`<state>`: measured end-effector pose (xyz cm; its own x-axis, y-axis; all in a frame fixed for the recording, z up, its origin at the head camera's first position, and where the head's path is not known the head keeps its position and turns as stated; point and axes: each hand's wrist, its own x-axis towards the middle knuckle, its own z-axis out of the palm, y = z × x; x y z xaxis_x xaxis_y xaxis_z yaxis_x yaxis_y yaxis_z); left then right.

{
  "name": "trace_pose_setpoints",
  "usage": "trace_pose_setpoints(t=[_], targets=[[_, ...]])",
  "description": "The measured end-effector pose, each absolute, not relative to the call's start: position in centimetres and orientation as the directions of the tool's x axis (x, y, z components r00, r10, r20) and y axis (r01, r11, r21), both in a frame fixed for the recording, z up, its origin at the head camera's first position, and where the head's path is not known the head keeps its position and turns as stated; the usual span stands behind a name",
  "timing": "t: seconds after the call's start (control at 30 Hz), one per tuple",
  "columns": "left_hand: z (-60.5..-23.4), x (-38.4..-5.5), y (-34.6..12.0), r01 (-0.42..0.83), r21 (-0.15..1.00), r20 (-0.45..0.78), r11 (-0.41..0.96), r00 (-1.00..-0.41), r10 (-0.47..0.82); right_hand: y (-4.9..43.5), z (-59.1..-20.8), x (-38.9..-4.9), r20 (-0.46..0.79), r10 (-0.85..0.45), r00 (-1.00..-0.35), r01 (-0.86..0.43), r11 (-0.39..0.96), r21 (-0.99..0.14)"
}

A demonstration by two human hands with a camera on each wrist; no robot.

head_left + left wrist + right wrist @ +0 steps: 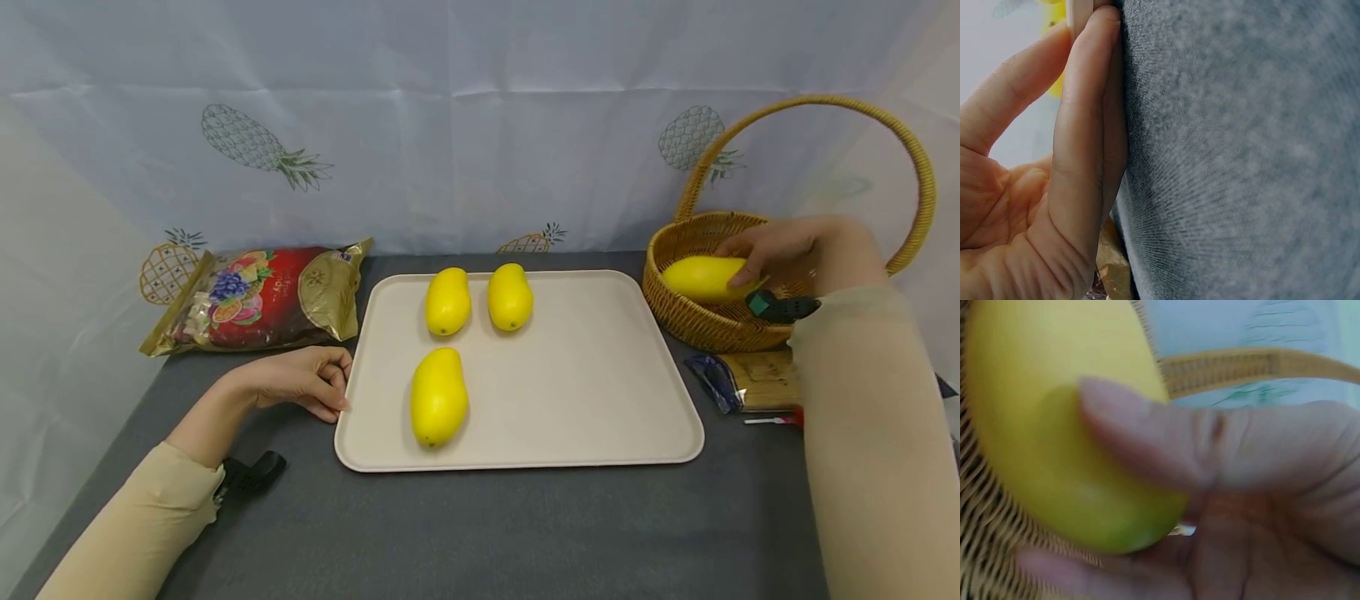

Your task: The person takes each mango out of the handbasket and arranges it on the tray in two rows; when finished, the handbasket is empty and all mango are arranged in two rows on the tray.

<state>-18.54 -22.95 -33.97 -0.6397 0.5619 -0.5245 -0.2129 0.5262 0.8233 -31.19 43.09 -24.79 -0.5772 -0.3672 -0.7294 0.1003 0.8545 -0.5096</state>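
Observation:
In the head view my right hand [776, 246] is inside the wicker basket [705, 327] and grips a yellow mango [699, 278]. The right wrist view shows the thumb laid across this mango [1041, 431], with fingers below it by the woven wall. My left hand [303, 383] pinches the left rim of a beige tray [577, 375]; thumb and finger meet on that edge in the left wrist view. On the tray lie three more mangoes: one at the back left [447, 302], another beside it [510, 297], and a larger one nearer the front [439, 397].
A red and gold candy bag [262, 297] lies left of the tray, behind my left hand. The basket's tall handle [810, 102] arches above my right hand. In front of the basket are a brown packet [761, 379] and a small red-and-white item [780, 419], partly hidden by the sleeve.

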Motion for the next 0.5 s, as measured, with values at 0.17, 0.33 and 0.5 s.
trace_pose_setpoints(t=[0.17,0.33,0.5], targets=[[-33.8,-18.6,-22.9,-0.211,0.823,-0.525,0.528,-0.639,0.562,43.5,-21.9,-30.9,-0.583,-0.458,-0.671,0.002,0.785,-0.620],[-33.8,-18.6,-23.0,-0.208,0.825,-0.521,0.525,-0.641,0.564,42.7,-20.3,-30.4,-0.439,-0.543,-0.716,-0.130,0.722,-0.680],[-33.9,-18.6,-23.0,-0.210,0.829,-0.519,0.519,-0.634,0.573,40.1,-19.3,-29.7,-0.361,-0.616,-0.700,-0.234,0.676,-0.699]])
